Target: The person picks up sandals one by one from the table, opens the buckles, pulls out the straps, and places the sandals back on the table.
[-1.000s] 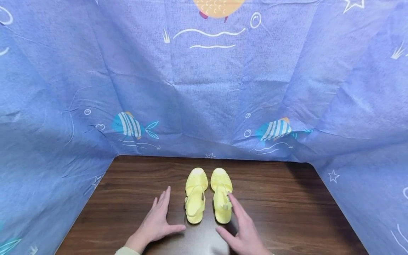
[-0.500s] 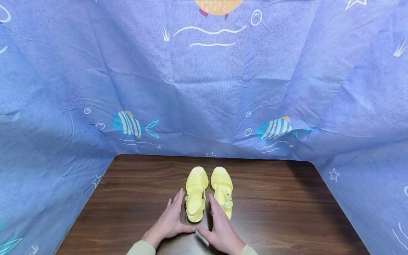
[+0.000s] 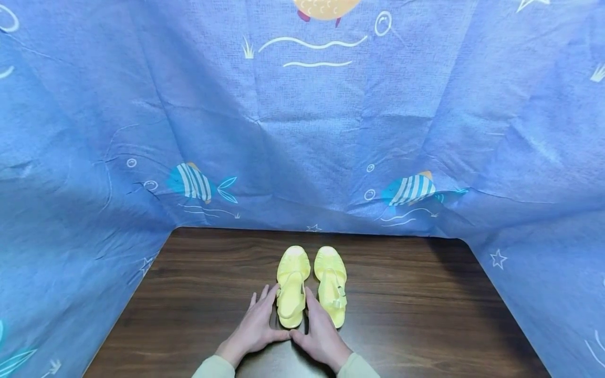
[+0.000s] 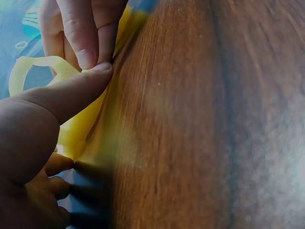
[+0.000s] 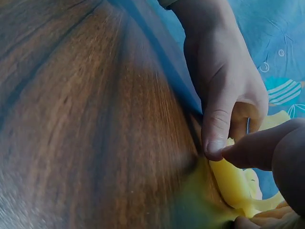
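Note:
Two pale yellow sandals stand side by side on the dark wooden table, toes toward the back. Around the heel half of the left sandal are both hands. My left hand lies along its outer side, and my right hand reaches into the gap between the pair. The fingers look fairly straight and lie against or very close to the sandal. Behind the heel the two thumbs meet; the left thumb shows this in the left wrist view. Beside my right hand, the right sandal has its heel strap and buckle showing.
The brown wooden table has rounded back corners. A blue cloth printed with fish and stars hangs behind it and along both sides.
Both hands have come in around the left sandal: the left hand moved right, and the right hand moved left from beside the right sandal. The thumbs have met. The sandals have not visibly moved.

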Available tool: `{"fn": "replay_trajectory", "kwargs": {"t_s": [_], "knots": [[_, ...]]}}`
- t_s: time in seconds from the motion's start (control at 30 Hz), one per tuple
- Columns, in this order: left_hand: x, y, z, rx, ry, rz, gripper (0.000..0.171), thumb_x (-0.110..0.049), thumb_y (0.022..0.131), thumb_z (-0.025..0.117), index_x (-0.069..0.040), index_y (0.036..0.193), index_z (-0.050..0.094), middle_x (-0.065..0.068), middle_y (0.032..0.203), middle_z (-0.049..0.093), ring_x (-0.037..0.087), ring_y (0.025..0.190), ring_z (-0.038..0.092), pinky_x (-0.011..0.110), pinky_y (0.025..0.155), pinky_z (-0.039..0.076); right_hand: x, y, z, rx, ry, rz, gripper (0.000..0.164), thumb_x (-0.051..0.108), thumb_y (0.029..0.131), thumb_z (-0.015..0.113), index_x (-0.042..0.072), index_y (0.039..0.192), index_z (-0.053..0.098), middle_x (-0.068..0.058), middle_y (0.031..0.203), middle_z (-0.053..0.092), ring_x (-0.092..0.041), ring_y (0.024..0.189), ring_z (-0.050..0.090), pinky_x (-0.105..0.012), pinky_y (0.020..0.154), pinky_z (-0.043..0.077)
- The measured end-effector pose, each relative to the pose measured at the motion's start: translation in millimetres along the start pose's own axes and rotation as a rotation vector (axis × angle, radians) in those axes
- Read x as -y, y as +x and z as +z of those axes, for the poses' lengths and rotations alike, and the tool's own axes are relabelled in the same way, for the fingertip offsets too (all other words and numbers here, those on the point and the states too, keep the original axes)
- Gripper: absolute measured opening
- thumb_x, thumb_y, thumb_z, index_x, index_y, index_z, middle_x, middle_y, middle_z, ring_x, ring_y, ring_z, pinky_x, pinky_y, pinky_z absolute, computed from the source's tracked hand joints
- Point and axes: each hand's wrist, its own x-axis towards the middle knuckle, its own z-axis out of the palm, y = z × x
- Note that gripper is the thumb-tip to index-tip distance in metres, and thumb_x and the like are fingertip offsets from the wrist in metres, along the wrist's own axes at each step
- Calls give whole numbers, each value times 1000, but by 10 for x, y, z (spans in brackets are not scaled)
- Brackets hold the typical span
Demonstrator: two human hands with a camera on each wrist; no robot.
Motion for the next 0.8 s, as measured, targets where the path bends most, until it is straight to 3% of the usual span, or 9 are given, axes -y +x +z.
{"fn": "replay_trajectory", "kwargs": {"t_s": [0.2, 0.4, 0.8], "knots": [[14, 9, -5, -15, -15, 12, 115, -40, 72, 96, 8, 157, 34, 27, 157, 47, 52, 150, 33, 76, 120, 14, -20, 30, 2, 7, 107, -27, 96, 2, 80, 84, -15, 156, 29, -33, 154, 46, -37, 139, 53, -45, 109, 51], [13, -23, -4, -26, -33, 23, 114, -42, 72, 96, 6, 157, 36, 23, 157, 50, 51, 150, 35, 76, 120, 15, -13, 16, -6, 25, 239, 4, 96, 1, 78, 88, -13, 155, 31, -30, 153, 48, -37, 135, 57, -38, 106, 53], [-71, -306, 7, -46, -4, 47, 107, -32, 66, 98, 8, 150, 45, 23, 150, 57, 52, 146, 41, 80, 115, 21, 25, -207, -22, 52, 241, -50, 91, 9, 77, 92, -2, 153, 42, -16, 147, 59, -22, 128, 64, -28, 103, 55]]}}
